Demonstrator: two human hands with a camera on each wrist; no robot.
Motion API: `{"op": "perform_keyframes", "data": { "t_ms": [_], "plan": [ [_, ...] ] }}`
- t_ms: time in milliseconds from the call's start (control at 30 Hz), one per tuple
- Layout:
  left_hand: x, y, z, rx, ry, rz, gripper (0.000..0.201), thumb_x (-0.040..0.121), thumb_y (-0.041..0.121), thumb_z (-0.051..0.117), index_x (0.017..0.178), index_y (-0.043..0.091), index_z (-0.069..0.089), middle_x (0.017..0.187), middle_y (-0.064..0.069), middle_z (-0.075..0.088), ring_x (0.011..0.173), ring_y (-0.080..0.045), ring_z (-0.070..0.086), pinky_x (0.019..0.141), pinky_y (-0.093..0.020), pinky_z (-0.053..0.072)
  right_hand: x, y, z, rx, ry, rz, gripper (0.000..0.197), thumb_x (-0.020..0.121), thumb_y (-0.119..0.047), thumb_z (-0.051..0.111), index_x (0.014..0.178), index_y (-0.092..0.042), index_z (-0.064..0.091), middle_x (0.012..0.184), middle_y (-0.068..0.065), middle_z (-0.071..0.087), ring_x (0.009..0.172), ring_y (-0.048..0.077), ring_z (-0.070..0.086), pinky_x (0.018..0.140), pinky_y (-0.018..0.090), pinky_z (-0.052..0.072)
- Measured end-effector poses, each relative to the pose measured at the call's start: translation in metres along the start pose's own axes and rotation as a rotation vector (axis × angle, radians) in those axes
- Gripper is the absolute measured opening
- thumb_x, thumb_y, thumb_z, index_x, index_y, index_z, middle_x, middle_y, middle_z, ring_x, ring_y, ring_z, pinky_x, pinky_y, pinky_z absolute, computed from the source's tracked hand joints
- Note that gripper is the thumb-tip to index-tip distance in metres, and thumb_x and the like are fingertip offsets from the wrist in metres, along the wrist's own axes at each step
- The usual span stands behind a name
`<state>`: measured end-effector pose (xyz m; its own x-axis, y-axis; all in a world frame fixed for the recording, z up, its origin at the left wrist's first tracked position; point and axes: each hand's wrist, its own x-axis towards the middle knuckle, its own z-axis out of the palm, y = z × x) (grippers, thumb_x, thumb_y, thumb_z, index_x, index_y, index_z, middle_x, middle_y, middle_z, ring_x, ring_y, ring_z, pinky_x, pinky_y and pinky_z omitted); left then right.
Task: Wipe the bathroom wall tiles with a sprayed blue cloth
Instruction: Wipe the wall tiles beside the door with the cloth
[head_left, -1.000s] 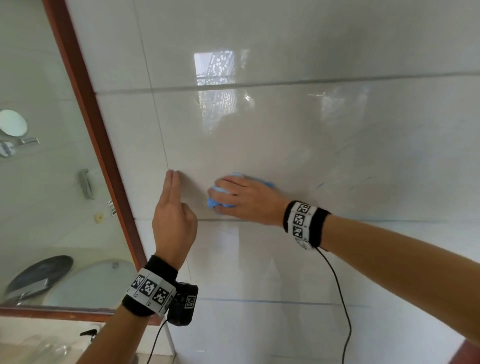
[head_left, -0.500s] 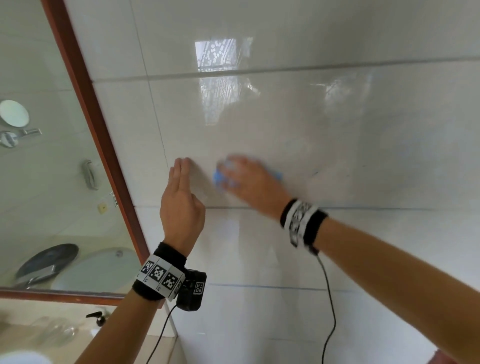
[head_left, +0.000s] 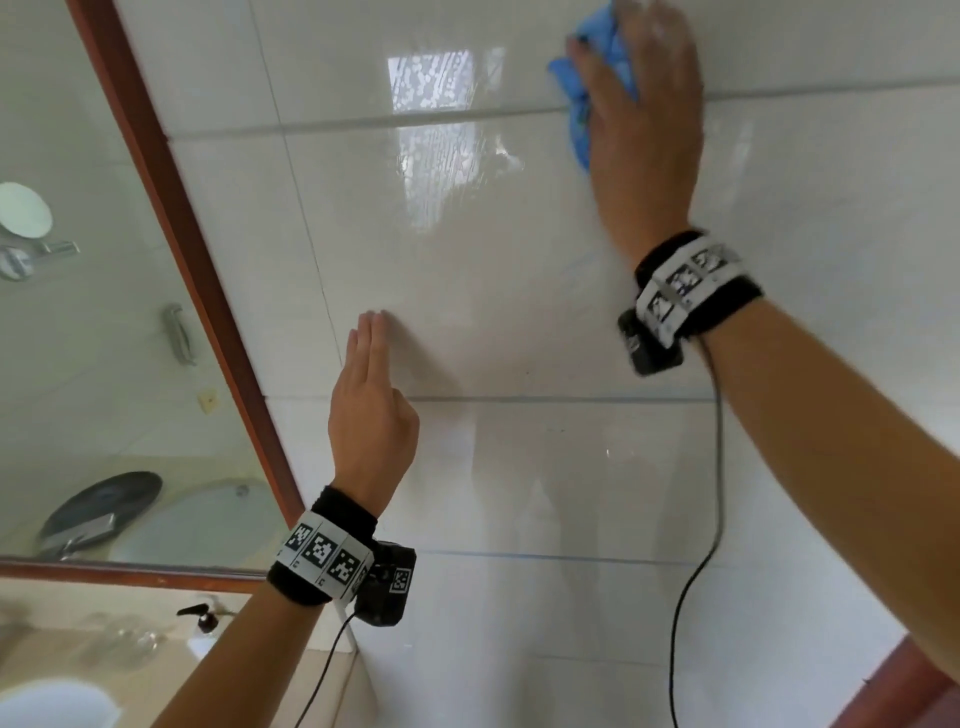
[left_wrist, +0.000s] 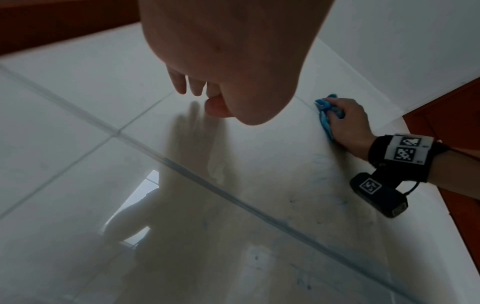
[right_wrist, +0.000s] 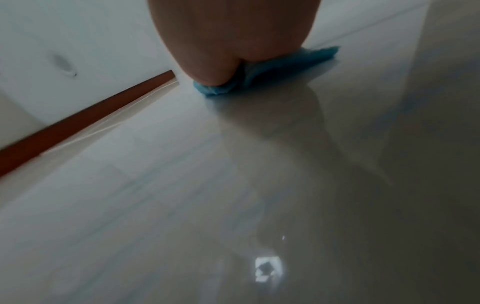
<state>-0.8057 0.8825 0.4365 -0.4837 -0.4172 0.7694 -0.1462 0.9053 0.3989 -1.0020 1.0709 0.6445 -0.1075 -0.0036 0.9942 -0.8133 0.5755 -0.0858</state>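
The glossy white wall tiles (head_left: 493, 260) fill the head view. My right hand (head_left: 644, 104) is high at the top right. It presses a bunched blue cloth (head_left: 577, 124) against the wall across a grout line. From the left wrist view the right hand (left_wrist: 342, 121) has its fingers curled over the cloth (left_wrist: 324, 121). The right wrist view shows only the palm (right_wrist: 233, 41) on top of the cloth (right_wrist: 285, 63). My left hand (head_left: 370, 353) lies lower and to the left, with straight fingers resting flat on the tile and holding nothing.
A mirror (head_left: 78, 312) in a brown wooden frame (head_left: 171, 208) borders the tiles on the left. Below it a counter carries a pump bottle (head_left: 205, 618) and a white basin (head_left: 52, 701). A black cable (head_left: 717, 467) hangs from my right wrist. Brown woodwork (head_left: 914, 691) shows at the bottom right.
My right hand has swept the cloth up and to the right, away from its spot beside the left hand. The left hand has stayed flat on the tile.
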Motion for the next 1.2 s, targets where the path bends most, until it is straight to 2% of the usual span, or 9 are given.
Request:
{"op": "perform_keyframes", "data": {
  "t_ms": [133,200,333,433,633,767,933,1033,1200],
  "plan": [
    [0.003,0.018,0.011,-0.029,-0.003,0.013,0.088,0.085,-0.016,0.041,0.165,0.012,0.019,0.173,-0.006,0.020,0.159,-0.023,0.022,0.119,-0.045,0.042,-0.123,-0.011,0.002,0.554,-0.269,-0.002,0.045,0.110,-0.023,0.039,0.152,-0.009,0.044,0.152,0.014,0.052,0.144,0.031,0.045,0.128,0.047,0.025],
    [0.003,0.022,0.016,-0.046,0.006,0.020,0.087,0.084,-0.015,0.040,0.165,0.011,0.020,0.172,-0.007,0.020,0.159,-0.024,0.023,0.121,-0.042,0.039,-0.187,-0.010,-0.001,0.504,-0.324,-0.400,0.036,0.114,-0.015,0.040,0.148,-0.012,0.050,0.153,0.014,0.051,0.142,0.034,0.047,0.126,0.049,0.029],
    [0.004,0.022,0.016,-0.025,0.004,0.027,0.085,0.085,-0.014,0.040,0.165,0.008,0.019,0.172,-0.009,0.020,0.159,-0.025,0.022,0.122,-0.042,0.036,-0.193,0.013,0.002,0.479,-0.496,-0.507,0.037,0.116,-0.021,0.036,0.142,-0.007,0.059,0.150,0.016,0.057,0.136,0.035,0.056,0.118,0.047,0.042],
    [0.007,0.023,0.015,-0.007,-0.002,0.018,0.085,0.087,-0.013,0.040,0.165,0.010,0.017,0.173,-0.008,0.019,0.159,-0.024,0.020,0.122,-0.044,0.038,-0.123,0.022,-0.011,1.059,-0.340,0.108,0.045,0.115,-0.010,0.013,0.150,0.001,0.039,0.150,0.030,0.050,0.133,0.038,0.057,0.118,0.057,0.040],
    [0.003,0.032,0.018,0.002,0.004,0.009,0.084,0.088,-0.011,0.041,0.165,0.008,0.015,0.173,-0.006,0.017,0.160,-0.020,0.017,0.122,-0.042,0.038,-0.043,0.019,-0.018,0.213,-0.002,0.056,0.036,0.109,-0.037,0.052,0.141,-0.026,0.065,0.153,0.008,0.050,0.144,0.016,0.042,0.121,0.026,0.033],
    [-0.003,0.039,0.023,-0.014,0.003,0.035,0.085,0.086,-0.012,0.042,0.165,0.007,0.017,0.173,-0.008,0.019,0.160,-0.022,0.020,0.119,-0.045,0.042,-0.146,0.001,0.003,0.455,-0.139,-0.152,0.035,0.112,-0.006,0.043,0.144,-0.002,0.056,0.141,0.017,0.062,0.136,0.040,0.053,0.117,0.055,0.042],
    [-0.003,0.041,0.025,-0.009,0.003,0.048,0.085,0.085,-0.012,0.042,0.165,0.006,0.017,0.172,-0.009,0.020,0.160,-0.023,0.018,0.117,-0.047,0.044,-0.164,0.025,0.002,0.231,-0.206,-0.547,0.028,0.112,-0.007,0.048,0.130,-0.007,0.069,0.145,0.019,0.060,0.133,0.041,0.058,0.116,0.052,0.042],
    [-0.001,0.040,0.022,-0.005,0.006,0.037,0.086,0.086,-0.011,0.042,0.165,0.008,0.016,0.173,-0.008,0.019,0.160,-0.022,0.018,0.115,-0.048,0.046,-0.098,0.031,-0.012,0.704,-0.080,-0.157,0.047,0.107,-0.001,0.044,0.153,-0.008,0.042,0.153,0.037,0.036,0.140,0.020,0.052,0.127,0.046,0.027],
    [0.004,0.039,0.023,0.033,0.008,0.062,0.085,0.086,-0.010,0.042,0.165,0.009,0.019,0.172,-0.009,0.020,0.160,-0.024,0.019,0.121,-0.045,0.039,-0.010,0.040,-0.031,0.042,0.246,0.017,0.049,0.097,-0.007,0.060,0.144,-0.021,0.062,0.140,0.012,0.063,0.132,0.032,0.057,0.117,0.027,0.036]
  ]
}}
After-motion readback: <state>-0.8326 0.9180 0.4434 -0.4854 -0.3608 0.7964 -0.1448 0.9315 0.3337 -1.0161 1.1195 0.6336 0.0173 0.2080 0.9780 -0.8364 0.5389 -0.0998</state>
